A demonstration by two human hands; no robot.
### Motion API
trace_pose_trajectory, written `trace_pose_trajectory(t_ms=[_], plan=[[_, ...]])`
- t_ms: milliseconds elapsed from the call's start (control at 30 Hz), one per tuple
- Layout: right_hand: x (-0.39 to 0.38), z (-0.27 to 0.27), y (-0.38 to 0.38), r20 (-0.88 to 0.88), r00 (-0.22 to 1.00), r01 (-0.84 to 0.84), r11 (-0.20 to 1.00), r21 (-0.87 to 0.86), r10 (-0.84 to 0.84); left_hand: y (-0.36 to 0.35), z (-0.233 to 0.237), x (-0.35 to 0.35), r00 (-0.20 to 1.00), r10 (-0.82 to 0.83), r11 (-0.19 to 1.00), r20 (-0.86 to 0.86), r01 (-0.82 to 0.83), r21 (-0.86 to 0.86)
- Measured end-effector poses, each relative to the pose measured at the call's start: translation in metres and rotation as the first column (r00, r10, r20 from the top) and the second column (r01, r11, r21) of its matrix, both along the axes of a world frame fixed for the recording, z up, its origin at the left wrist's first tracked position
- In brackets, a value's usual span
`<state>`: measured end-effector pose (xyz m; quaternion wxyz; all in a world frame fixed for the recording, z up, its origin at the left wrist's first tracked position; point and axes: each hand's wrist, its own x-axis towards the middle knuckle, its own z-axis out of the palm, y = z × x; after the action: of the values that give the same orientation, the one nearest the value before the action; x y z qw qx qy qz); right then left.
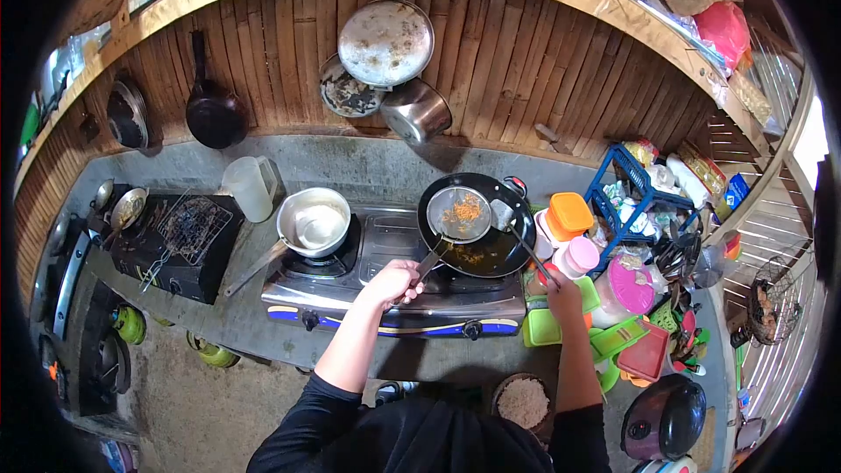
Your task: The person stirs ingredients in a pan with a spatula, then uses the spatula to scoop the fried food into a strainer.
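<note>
My left hand (396, 285) is closed round the handle of a round mesh strainer (459, 215), which holds orange-brown fried bits over a black wok (477, 261). Dark oil with a few more bits lies in the wok, on the right burner of the stove (394, 302). In my right hand (564, 292) is the long dark handle of a spatula (502, 215), its blade beside the strainer's right rim, above the wok. Whether blade and strainer touch, I cannot tell.
Left of the wok stands a silver pot (314, 221) on the other burner. Plastic containers (629, 285) and a blue rack (644, 184) crowd the right side. A bowl of rice (522, 400) and a rice cooker (666, 418) sit lower right; a black grill (180, 241) is left.
</note>
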<state>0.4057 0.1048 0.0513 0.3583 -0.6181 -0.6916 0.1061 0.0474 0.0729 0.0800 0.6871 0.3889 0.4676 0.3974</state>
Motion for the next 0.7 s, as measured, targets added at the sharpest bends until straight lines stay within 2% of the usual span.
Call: trace_pose_trajectory(t_ms=[67, 133, 267, 467, 533, 567, 633, 700], plan=[[-0.002, -0.008, 0.014, 0.013, 0.999, -0.042, 0.998, 0.046, 0.042, 0.002, 0.005, -0.003, 1.0, 0.005, 1.0, -0.025, -0.005, 0.008], [-0.011, -0.006, 0.025, 0.079, 0.996, 0.029, 0.999, 0.027, -0.031, 0.004, 0.007, -0.006, 1.0, 0.02, 1.0, -0.001, -0.02, 0.006], [-0.018, -0.01, 0.038, 0.126, 0.99, 0.074, 0.996, -0.056, -0.066, 0.01, 0.014, -0.012, 0.999, 0.007, 1.0, -0.039, -0.007, 0.0], [-0.013, -0.011, 0.042, 0.14, 0.99, -0.039, 0.999, 0.027, 0.035, 0.012, 0.017, -0.015, 1.0, -0.014, 1.0, -0.025, 0.015, 0.026], [-0.018, 0.009, 0.034, 0.127, 0.989, -0.053, 0.988, -0.142, 0.071, 0.014, 0.018, -0.015, 0.997, -0.031, 0.999, -0.072, 0.033, 0.025], [-0.018, 0.013, 0.033, 0.128, 0.989, -0.05, 0.988, -0.144, 0.069, 0.015, 0.017, -0.015, 0.997, -0.034, 0.999, -0.071, 0.036, 0.023], [-0.018, 0.019, 0.031, 0.017, 0.984, -0.172, 0.965, -0.196, 0.178, 0.018, 0.016, -0.014, 1.0, -0.012, 1.0, -0.015, 0.012, 0.001], [-0.018, 0.025, 0.028, 0.02, 0.983, -0.173, 0.954, -0.246, 0.184, 0.018, 0.019, -0.012, 1.0, -0.016, 1.0, -0.027, 0.016, 0.001]])
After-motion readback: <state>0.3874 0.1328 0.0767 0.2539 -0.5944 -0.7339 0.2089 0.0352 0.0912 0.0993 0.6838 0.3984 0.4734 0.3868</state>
